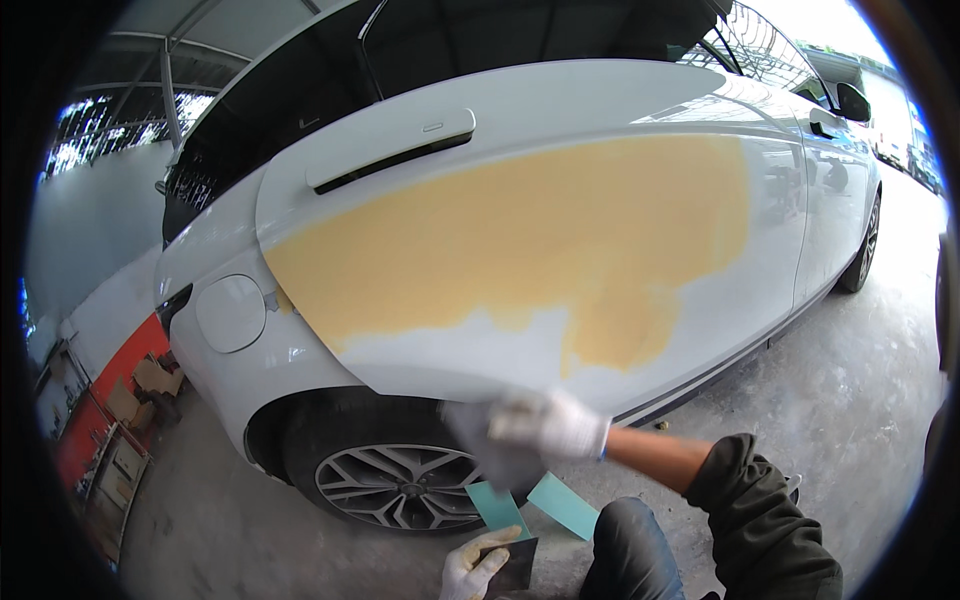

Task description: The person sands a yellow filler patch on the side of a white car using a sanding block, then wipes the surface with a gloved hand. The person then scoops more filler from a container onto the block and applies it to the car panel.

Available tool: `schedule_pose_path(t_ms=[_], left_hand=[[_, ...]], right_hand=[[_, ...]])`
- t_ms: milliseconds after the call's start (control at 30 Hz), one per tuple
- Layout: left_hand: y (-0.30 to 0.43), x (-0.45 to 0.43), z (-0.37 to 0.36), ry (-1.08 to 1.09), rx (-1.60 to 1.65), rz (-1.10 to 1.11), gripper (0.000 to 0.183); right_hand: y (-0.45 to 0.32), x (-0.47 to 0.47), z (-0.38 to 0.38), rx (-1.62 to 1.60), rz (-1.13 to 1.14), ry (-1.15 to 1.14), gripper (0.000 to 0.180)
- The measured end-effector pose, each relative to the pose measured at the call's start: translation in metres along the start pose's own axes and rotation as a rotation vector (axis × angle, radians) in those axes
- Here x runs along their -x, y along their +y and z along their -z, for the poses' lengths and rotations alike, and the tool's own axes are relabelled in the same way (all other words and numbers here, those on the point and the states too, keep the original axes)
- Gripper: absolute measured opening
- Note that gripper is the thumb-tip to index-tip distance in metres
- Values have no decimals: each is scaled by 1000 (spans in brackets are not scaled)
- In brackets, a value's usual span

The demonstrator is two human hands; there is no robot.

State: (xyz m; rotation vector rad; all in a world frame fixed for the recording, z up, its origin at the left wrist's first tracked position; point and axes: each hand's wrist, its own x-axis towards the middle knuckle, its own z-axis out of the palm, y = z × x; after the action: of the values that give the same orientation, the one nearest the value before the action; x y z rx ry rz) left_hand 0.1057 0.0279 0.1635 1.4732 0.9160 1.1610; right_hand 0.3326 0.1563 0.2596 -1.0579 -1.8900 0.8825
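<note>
A white-gloved hand, my right hand (551, 426), is blurred by motion and grips a limp dark grey cloth or sheet (487, 442) in front of the rear wheel. Lower down, my left hand (476, 566), in a stained white glove, pinches a teal sheet (496, 506) together with a dark flat piece (525, 562), perhaps abrasive paper or a pad. Another teal sheet (564, 505) lies close by, near my knee. Before me is the white car's rear door (720, 315), with a broad patch of yellowish body filler (525, 225) below its handle (394, 150).
The rear wheel (409, 487) stands just ahead of my hands. My bent knee (634, 547) is at the bottom. On the left, beyond the fuel flap (230, 313), cardboard pieces (127, 405) and a rack (112, 480) stand by a red and white wall. Concrete floor (817, 405) extends to the right.
</note>
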Motion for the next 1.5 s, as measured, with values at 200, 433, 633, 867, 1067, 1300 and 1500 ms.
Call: schedule_pose_path(t_ms=[200,433,633,867,1067,1300,1500], left_hand=[[-105,60,69,245,260,425,28],[-166,100,102,358,616,385,36],[-174,102,105,357,659,356,43],[-179,101,107,333,704,291,42],[-168,105,102,334,716,275,43],[-160,102,100,298,682,247,45],[-161,107,105,314,702,269,45]], right_hand=[[-10,-64,146,-548,328,1014,28],[-17,-97,141,-346,230,1076,30],[-29,-124,86,-350,235,906,29],[-28,-135,111,-435,271,954,33],[-64,-138,80,-213,160,877,35],[-72,-152,71,-256,211,872,33],[-78,-147,72,-189,166,882,36]])
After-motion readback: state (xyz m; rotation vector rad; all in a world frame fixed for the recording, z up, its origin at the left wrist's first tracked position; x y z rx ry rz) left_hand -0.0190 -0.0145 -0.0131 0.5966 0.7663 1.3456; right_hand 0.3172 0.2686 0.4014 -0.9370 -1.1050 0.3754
